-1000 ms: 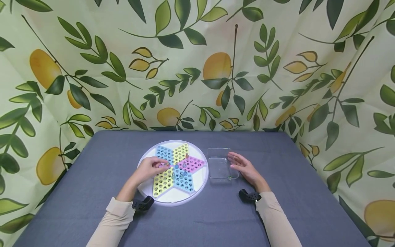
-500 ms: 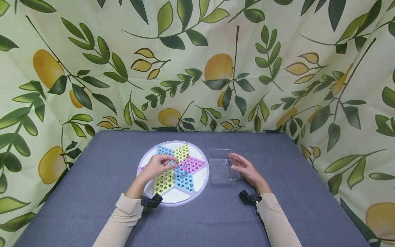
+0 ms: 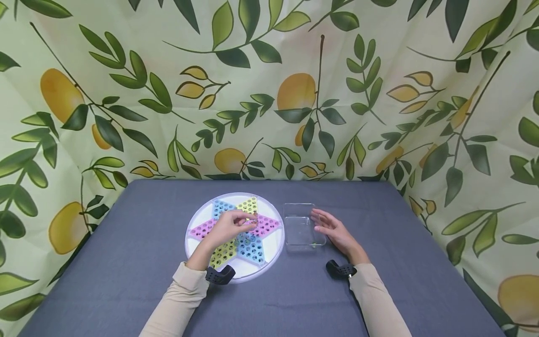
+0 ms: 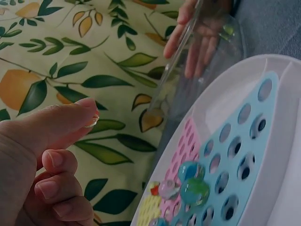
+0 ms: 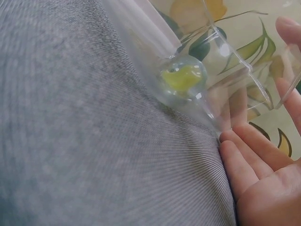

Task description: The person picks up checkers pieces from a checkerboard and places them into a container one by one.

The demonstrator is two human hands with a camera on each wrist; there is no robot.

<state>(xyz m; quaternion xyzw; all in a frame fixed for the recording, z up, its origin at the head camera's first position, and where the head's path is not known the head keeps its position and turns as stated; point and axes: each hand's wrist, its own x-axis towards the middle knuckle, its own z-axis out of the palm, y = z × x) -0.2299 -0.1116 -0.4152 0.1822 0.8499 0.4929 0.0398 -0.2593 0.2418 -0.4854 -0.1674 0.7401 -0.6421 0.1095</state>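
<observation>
My left hand (image 3: pixel 229 228) is over the middle of the round Chinese checkers board, whose white rim (image 3: pixel 273 250) shows in the head view. Between thumb and forefinger it pinches a small clear marble (image 4: pixel 93 121) with an orange streak, mostly hidden by the fingertips. Several glass marbles sit in the board's holes, among them a green and blue one (image 4: pixel 194 190). My right hand (image 3: pixel 338 232) rests at the right side of a clear plastic box (image 3: pixel 305 244), fingers extended along its wall. Inside the box's near corner lies a clear marble with a yellow-green swirl (image 5: pixel 182 76).
A dark grey cloth (image 3: pixel 278 299) covers the table. Behind and at both sides hangs a curtain (image 3: pixel 261 117) printed with leaves and fruit. The box stands just right of the board, with a narrow gap between them.
My left hand has moved right across the board with the marble, from the left pink point to near the right pink point. The right hand has stayed at the box.
</observation>
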